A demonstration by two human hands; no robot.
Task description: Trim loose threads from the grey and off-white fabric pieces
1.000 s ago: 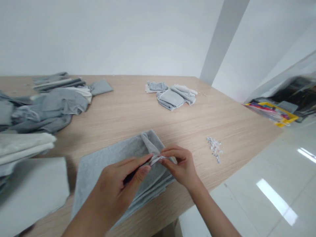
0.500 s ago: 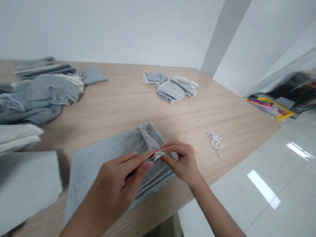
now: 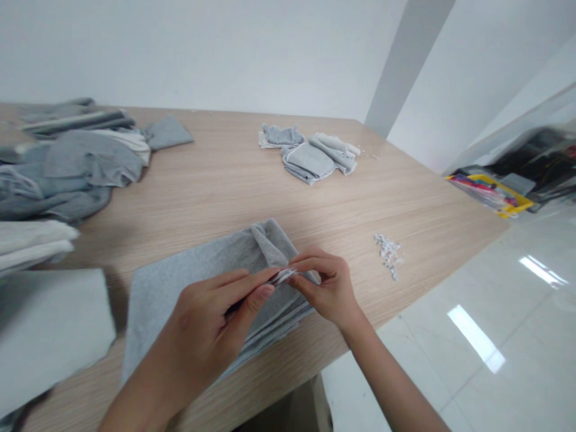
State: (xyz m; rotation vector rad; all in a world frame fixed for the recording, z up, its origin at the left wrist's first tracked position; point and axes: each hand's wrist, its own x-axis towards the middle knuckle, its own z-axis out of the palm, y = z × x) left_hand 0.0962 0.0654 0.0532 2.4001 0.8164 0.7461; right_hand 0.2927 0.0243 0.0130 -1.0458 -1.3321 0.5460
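Observation:
A folded grey cloth (image 3: 166, 288) lies in layers near the table's front edge. One corner of it is pulled up toward my fingers. My left hand (image 3: 202, 330) is closed, pinching a bunched whitish edge (image 3: 283, 275) of the cloth between thumb and forefinger. Something dark shows inside that hand's curl; whether it is a tool or shadow I cannot tell. From the other side, my right hand (image 3: 326, 285) pinches the same edge, thumb and fingertips pressed together. The two sets of fingertips are a short way apart.
Small white scraps (image 3: 387, 255) lie right of my right hand. Folded grey and cream cloths (image 3: 310, 159) sit farther back. At left are heaped grey cloths (image 3: 94, 159) and a flat pale piece (image 3: 49, 336). A yellow-rimmed tray (image 3: 517, 204) stands beyond the table's right edge.
Both hands keep their pinch, and the whitish edge between them looks narrower and turned slightly. The whole view has shifted a little; the surrounding cloths stay in place.

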